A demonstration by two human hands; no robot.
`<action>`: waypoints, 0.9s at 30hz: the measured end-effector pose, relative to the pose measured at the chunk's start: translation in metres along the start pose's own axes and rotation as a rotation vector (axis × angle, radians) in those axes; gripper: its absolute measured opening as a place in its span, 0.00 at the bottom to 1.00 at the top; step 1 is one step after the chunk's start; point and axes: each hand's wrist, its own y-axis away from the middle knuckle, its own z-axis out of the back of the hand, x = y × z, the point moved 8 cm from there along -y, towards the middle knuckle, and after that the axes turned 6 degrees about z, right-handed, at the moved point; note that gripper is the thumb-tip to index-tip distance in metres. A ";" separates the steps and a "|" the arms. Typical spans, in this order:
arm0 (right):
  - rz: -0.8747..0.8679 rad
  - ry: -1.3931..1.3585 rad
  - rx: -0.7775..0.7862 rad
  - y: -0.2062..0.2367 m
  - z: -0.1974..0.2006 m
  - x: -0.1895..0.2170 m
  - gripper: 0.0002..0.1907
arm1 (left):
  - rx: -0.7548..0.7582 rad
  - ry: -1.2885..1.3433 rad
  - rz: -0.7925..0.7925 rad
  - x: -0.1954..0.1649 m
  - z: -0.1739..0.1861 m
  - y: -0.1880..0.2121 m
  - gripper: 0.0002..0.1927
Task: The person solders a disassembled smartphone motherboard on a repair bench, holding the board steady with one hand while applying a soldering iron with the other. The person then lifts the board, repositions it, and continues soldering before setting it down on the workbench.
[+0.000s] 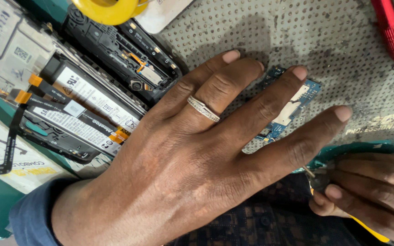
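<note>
left hand [183, 150] spread flat, fingers pressing a blue circuit board [292, 102] onto the dotted desk mat [334, 50]. right hand [365, 191] closed around a small tool with a metal tip [308, 171], just beside the left hand's thumb. opened phones [92, 86] lie beyond the wrist.

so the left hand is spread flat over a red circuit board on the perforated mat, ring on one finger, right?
Not quite: the circuit board under the left hand is blue, not red, as the head view shows. The red thing is a screwdriver at the top right. The rest holds: hand spread on the perforated mat, ring on one finger.
</note>
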 end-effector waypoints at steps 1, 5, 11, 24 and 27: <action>0.008 0.000 -0.002 0.000 0.001 0.000 0.16 | 0.001 0.006 0.000 0.000 0.000 0.000 0.17; 0.047 0.019 -0.033 -0.002 0.001 0.001 0.15 | 0.007 -0.007 0.004 0.000 -0.001 0.000 0.17; -0.003 0.010 0.021 -0.001 -0.001 0.001 0.15 | 0.016 -0.031 0.006 -0.001 -0.002 -0.001 0.17; 0.041 -0.014 0.013 -0.003 -0.001 0.000 0.15 | 0.018 -0.010 0.003 0.000 -0.002 0.001 0.17; 0.054 -0.013 0.012 -0.003 -0.001 0.001 0.15 | 0.024 -0.025 0.000 0.000 -0.003 0.001 0.17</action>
